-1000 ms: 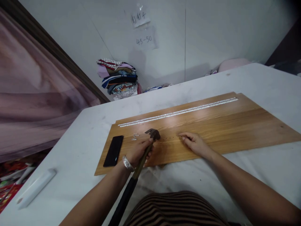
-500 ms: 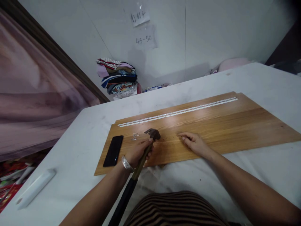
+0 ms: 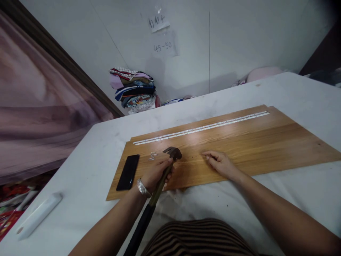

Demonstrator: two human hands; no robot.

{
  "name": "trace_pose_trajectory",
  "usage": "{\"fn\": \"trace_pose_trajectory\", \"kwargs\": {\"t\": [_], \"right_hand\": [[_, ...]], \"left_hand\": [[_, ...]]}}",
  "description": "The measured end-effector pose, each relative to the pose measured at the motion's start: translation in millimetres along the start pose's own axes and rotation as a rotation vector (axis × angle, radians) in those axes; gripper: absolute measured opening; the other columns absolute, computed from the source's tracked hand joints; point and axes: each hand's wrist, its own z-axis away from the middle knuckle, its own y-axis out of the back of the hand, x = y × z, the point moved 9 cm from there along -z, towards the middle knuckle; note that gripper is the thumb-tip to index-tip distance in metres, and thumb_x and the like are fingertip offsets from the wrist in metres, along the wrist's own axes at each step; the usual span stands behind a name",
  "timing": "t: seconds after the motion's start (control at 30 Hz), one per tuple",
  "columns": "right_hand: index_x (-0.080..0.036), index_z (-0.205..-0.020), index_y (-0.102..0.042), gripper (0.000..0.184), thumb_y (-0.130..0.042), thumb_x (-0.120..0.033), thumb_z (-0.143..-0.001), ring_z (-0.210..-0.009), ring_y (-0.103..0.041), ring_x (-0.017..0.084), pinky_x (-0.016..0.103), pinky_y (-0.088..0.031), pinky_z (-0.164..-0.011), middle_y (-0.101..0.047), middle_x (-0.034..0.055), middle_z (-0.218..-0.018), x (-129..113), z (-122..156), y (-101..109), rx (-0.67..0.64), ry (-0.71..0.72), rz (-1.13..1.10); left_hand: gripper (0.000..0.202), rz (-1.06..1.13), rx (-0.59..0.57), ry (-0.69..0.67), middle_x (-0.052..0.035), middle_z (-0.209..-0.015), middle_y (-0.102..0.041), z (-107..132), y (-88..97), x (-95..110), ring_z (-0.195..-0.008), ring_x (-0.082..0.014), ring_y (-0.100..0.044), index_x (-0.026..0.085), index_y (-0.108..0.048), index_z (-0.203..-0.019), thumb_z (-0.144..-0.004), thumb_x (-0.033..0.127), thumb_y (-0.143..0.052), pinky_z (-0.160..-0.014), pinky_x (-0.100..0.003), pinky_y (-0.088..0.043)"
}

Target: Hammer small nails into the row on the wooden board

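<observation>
My left hand (image 3: 159, 171) is closed around a claw hammer (image 3: 157, 193), high on its shaft just below the dark metal head. The black grip slants down toward my body. Under the hammer lies a wooden board (image 3: 239, 142). A row of small dark dots (image 3: 192, 157), which may be nail heads or holes, runs rightward from the hammer head. At the row's right end, the outstretched index finger of my right hand (image 3: 220, 163) meets the board, its other fingers partly curled and nothing visible in them. Several loose nails (image 3: 152, 156) lie left of the hammer head.
A black phone (image 3: 128, 172) rests on the board's left end. Two long scale strips (image 3: 202, 128) run along its far side. The board lies on a white-covered table (image 3: 87, 170) with a white cylinder (image 3: 39, 215) at left. Folded clothes (image 3: 134, 87) are stacked beyond the table.
Both hands and the hammer hold nearly the same places. The whole view has shifted very slightly.
</observation>
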Motion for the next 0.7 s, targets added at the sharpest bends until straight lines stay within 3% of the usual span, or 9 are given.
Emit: {"fn": "trace_pose_trajectory", "kwargs": {"t": [0.7], "right_hand": [[-0.015,-0.099,-0.071,0.032,-0.048,-0.03,-0.082,-0.065,-0.06,0.016,0.026,-0.046,-0.058,-0.07,0.0044,-0.074,-0.7,-0.9,1.0,0.009,0.007,0.032]], "left_hand": [[0.044,0.004,0.014,0.009,0.0002,-0.064,-0.058,-5.4,4.8,-5.6,-0.041,-0.0065,-0.047,0.014,-0.06,-0.095,-0.072,0.051,-0.066,-0.035,-0.017,-0.032]]}}
